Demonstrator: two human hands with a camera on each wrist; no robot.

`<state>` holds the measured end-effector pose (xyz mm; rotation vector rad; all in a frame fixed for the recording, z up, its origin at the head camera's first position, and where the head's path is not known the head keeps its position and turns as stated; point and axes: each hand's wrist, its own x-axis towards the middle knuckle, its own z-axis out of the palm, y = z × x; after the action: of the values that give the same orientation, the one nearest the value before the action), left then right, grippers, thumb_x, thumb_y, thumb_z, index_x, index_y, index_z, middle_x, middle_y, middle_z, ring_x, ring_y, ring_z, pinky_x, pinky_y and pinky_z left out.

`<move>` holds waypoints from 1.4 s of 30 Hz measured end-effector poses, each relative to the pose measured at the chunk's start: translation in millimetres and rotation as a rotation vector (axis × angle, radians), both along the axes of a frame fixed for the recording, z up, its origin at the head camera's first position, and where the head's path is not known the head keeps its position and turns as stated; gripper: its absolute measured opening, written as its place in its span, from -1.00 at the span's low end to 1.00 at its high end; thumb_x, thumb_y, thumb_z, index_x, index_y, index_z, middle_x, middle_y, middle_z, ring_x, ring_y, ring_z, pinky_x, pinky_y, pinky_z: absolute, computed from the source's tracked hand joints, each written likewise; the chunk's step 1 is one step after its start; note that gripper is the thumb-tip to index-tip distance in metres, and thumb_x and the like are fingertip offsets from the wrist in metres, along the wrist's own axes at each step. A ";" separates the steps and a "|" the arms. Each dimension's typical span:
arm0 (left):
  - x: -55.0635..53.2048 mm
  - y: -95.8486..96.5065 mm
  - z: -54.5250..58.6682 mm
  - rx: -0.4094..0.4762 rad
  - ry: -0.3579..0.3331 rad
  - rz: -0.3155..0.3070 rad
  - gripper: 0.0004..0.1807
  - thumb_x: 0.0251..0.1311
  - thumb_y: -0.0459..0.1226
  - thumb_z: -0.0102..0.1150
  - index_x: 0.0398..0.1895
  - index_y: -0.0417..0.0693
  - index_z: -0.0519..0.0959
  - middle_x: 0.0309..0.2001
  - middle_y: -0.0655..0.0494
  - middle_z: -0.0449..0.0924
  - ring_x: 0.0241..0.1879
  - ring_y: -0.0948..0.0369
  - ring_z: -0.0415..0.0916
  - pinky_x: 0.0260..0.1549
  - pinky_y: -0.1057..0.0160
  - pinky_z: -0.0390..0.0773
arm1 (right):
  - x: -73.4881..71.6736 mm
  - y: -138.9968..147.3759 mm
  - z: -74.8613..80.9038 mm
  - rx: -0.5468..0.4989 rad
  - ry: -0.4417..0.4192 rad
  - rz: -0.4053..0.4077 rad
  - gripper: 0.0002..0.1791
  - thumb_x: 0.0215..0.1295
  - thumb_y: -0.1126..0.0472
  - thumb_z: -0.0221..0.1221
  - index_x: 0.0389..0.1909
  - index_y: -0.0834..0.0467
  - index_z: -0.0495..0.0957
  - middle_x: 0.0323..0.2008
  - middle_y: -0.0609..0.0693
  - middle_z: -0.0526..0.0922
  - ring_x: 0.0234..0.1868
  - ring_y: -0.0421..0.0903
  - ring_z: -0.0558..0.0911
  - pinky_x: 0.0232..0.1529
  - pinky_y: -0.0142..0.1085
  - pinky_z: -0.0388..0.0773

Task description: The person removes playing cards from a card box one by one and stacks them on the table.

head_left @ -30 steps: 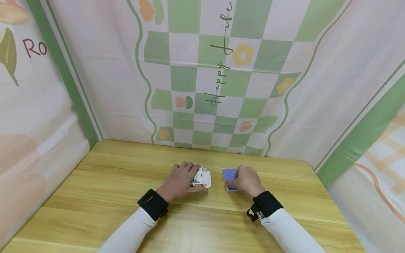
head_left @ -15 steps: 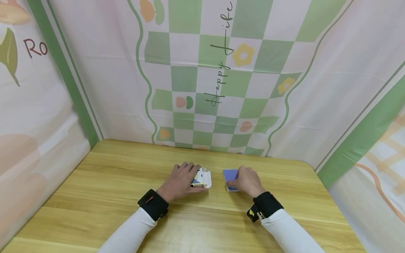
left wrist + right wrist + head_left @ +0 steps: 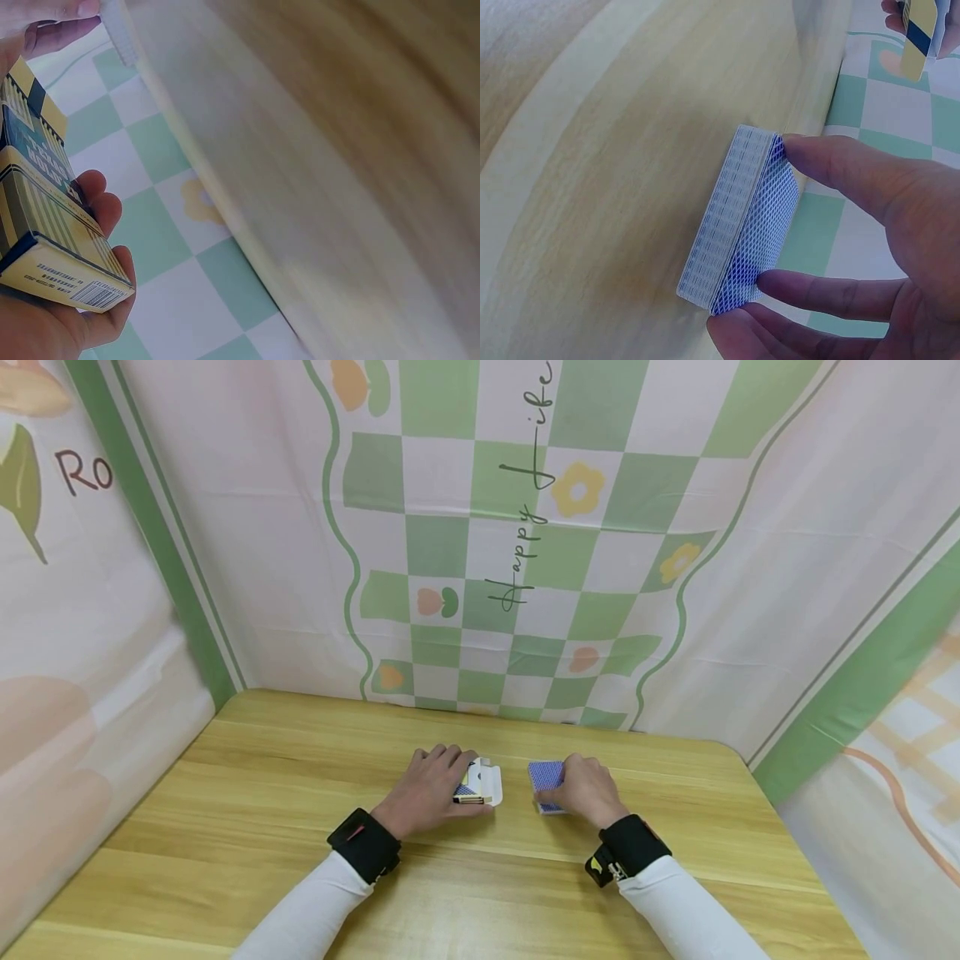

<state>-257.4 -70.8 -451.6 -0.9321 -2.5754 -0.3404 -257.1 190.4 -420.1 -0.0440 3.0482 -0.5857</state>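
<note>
My left hand (image 3: 427,789) grips a playing-card box (image 3: 474,783), its white flap folded out towards the right. In the left wrist view the box (image 3: 56,225) shows yellow and dark blue print and a barcode on its end, with fingertips curled along its side. A deck of playing cards (image 3: 546,787) with blue patterned backs lies to the right of the box, a short gap apart. My right hand (image 3: 588,789) holds the deck. In the right wrist view the thumb and fingers pinch the deck (image 3: 757,225) at its edges, and it stays squared up against the tabletop.
Both hands are over the far half of a wooden table (image 3: 465,893). Behind its back edge hangs a green and white checked curtain (image 3: 495,652). More printed cloth stands at the left and right sides.
</note>
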 end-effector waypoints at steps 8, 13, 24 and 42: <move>1.2 0.4 2.1 0.000 -0.012 0.001 -0.13 -0.03 0.40 -0.06 0.20 0.01 0.34 -0.01 0.08 0.43 -0.09 0.14 0.35 -0.23 0.05 0.31 | -0.4 -1.0 -1.2 0.033 0.022 0.013 -0.38 -0.20 -0.10 0.39 -0.29 0.34 0.48 -0.49 0.07 0.52 -0.51 -0.09 0.50 -0.53 -0.28 0.42; 2.2 0.4 3.3 -0.004 -0.011 0.000 -0.13 -0.03 0.40 -0.05 0.20 0.01 0.34 -0.01 0.07 0.43 -0.09 0.14 0.35 -0.22 0.05 0.32 | 0.3 -0.9 -2.1 0.037 0.015 0.007 -0.37 -0.20 -0.11 0.40 -0.29 0.33 0.48 -0.49 0.08 0.52 -0.51 -0.09 0.50 -0.53 -0.28 0.42; 2.2 1.7 3.8 -0.024 -0.001 0.002 -0.13 -0.03 0.40 -0.06 0.20 0.01 0.34 -0.01 0.07 0.44 -0.07 0.12 0.37 -0.21 0.03 0.34 | 2.7 -0.6 -4.5 0.016 0.014 0.016 -0.32 -0.21 -0.10 0.41 -0.22 0.35 0.45 -0.44 0.10 0.54 -0.49 -0.09 0.51 -0.49 -0.27 0.44; 2.6 8.0 6.1 -0.021 0.073 -0.027 -0.14 -0.05 0.41 -0.05 0.15 0.00 0.37 -0.09 0.09 0.45 -0.12 0.12 0.39 -0.28 0.08 0.34 | 6.9 -21.0 13.0 -0.368 0.232 0.328 -0.91 0.12 0.07 0.24 -0.40 -0.01 0.62 -0.49 -0.19 0.56 -0.46 -0.20 0.52 -0.40 -0.29 0.43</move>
<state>-254.8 -62.9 -445.6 -0.9698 -2.5063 -0.2824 -250.3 169.4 -407.1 -0.6491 2.9905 -1.1669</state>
